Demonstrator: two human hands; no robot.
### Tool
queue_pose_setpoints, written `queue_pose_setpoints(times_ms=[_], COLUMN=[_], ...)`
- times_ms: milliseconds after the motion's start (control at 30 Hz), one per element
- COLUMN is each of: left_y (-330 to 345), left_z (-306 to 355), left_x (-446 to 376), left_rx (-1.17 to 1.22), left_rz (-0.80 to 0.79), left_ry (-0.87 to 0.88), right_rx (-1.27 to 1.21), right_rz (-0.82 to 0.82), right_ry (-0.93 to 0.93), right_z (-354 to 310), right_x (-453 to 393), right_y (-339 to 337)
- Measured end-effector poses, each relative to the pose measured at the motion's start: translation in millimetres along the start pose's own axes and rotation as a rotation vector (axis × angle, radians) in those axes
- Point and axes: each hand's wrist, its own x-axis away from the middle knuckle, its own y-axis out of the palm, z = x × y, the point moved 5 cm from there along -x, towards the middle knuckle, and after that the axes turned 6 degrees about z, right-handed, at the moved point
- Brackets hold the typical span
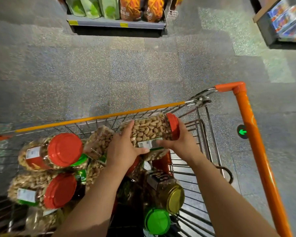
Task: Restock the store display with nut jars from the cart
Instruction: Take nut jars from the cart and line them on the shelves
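Red-lidded and clear-walled, the nut jar (pixel 150 130) is lying on its side between both hands, just above the heap in the cart (pixel 99 117), its cap pointing toward three o'clock. In the head view, the only one given, the left hand (pixel 125 151) is cupping the base end, thumb curling under near the label and fingers reaching over the top. The right hand (pixel 179 139) is wrapping the capped end, fingers curled beneath the label and palm against the lid rim. So both hands are grasping this one jar, and neither is free.

Judging from that, the step in hand is lifting the jar clear of the cart. To do it well, the person should be keeping both palms under the weight while raising it over the orange rim at twelve o'clock, then turning the cap upward before setting it down. The load looks heavy and the plastic smooth, so a slip toward the floor seems the main risk.

At nine o'clock two more red-lidded jars (pixel 50 151) are lying in the cart. At six o'clock a gold-lidded jar (pixel 166 190) and a green lid (pixel 157 221) are showing. The shelf (pixel 116 23) with snack bags is sitting well apart at twelve o'clock; whether it is the target display I cannot tell.
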Motion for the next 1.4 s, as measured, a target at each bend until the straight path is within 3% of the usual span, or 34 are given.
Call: queue_pose_setpoints(times_ms=[133, 433, 567, 800, 1033, 1400], left_y=[-5.8, -37.9, -61.7, -85.7, -83.3, -71.7], left_z=[2.7, 15.8, 42.0, 77.5, 92.9, 61.3], left_x=[19.7, 91.7, 145.1, 266.8, 388.6, 528.9], left_rx=[-0.035, 0.003, -0.096, -0.043, 0.003, 0.234], left_rz=[0.070, 0.226, 0.329, 0.565, 0.766, 1.020], left_ry=[0.012, -0.018, 0.000, -0.037, -0.114, -0.213], right_rx=[-0.211, -0.380, -0.358, -0.347, -0.349, -0.381], right_rz=[-0.023, -0.087, -0.160, -0.156, -0.340, -0.600], right_ry=[0.016, -0.097, -0.211, -0.434, -0.567, -0.738], right_z=[4.0, -5.2, -22.4, -47.9, -56.8, -70.5], right_x=[8.4, 48.6, 85.7, 174.1, 256.8, 368.5], right_y=[2.5, -5.6, -29.4, -89.4, -124.2, -110.2])
